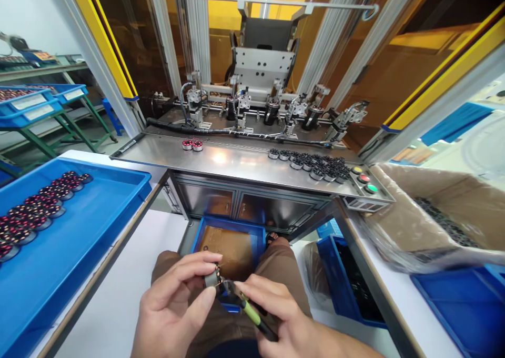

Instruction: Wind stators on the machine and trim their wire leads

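Between the thumb and fingers of my left hand [175, 300] is a small round motor stator [213, 278], grey on its side with copper windings. My right hand [276, 308] is wrapped round a pair of cutting pliers [252, 311] with green and black handles. The pliers' jaws are right at the stator's edge; whether they pinch a wire I cannot tell. Both hands are above my lap, over a blue bin [261, 237] with a brown bottom lying on the floor.
A blue tray [98, 210] with rows of wound stators stands at left. On the machine's metal ledge [232, 160] are two red-wound stators [192, 145] and several black cores [315, 164]. Push buttons [371, 188] and a cardboard box [469, 205] are at right.
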`<state>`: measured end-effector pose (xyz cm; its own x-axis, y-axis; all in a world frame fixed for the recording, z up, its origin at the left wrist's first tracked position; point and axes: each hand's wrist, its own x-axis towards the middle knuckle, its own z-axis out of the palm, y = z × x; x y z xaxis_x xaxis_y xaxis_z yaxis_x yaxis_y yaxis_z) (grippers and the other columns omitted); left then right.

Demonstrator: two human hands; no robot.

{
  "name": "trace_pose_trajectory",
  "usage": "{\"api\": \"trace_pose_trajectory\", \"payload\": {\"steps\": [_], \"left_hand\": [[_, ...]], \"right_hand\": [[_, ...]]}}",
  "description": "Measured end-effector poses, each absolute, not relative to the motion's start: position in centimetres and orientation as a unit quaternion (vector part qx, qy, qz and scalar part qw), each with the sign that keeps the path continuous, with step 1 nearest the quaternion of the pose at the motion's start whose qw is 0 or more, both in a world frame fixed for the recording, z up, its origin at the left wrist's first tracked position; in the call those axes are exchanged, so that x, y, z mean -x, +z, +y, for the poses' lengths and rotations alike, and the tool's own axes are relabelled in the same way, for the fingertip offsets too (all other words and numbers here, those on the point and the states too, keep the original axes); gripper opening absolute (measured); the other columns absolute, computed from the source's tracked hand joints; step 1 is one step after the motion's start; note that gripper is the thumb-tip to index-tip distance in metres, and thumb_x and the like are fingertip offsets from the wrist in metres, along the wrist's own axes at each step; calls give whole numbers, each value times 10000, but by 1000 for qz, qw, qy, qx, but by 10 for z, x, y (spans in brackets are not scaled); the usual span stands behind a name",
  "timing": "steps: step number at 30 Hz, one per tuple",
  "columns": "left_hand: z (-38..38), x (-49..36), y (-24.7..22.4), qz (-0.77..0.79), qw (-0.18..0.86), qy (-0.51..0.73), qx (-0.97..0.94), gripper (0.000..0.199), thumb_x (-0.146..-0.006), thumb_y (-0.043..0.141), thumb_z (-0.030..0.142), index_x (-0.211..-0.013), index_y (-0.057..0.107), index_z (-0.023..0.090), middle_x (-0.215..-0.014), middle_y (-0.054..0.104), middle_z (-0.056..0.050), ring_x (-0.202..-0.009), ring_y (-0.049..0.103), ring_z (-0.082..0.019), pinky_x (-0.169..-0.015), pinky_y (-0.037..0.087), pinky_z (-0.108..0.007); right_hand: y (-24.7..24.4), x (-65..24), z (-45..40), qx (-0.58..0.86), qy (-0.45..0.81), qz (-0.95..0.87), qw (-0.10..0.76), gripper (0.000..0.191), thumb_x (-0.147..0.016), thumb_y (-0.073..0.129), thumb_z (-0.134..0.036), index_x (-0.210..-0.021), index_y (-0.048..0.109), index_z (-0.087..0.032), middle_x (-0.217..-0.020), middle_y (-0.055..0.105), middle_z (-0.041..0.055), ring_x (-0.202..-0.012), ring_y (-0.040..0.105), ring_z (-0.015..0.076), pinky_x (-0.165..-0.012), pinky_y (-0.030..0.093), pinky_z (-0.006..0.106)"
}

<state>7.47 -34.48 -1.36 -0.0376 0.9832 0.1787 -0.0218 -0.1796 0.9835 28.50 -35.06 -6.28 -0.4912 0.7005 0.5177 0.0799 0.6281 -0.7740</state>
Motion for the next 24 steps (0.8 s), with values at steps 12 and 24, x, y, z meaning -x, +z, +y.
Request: {"api": "trace_pose_trajectory", "payload": {"steps": [12,24], "left_hand": [[-347,-72,-16,450,445,553,-543,132,-803,747,175,-899,791,253,-1052,784,-93,-1027,734,-235,-853,612,-257],[-349,-69,-19,398,427,529,-615,245,-855,684,125,-1016,752,297,-1106,771,-47,-1107,707,-189,-898,588,-225]], "right_hand": [[-49,-287,-361,321,334,-776,429,812,-692,550,-98,-1482,428,-239,-1010,667,91,-842,647,225,-738,560,297],[-58,-285,-362,291,324,-792,428,795,-718,512,-114,-1502,398,-177,-983,650,96,-841,637,205,-747,546,290]]}}
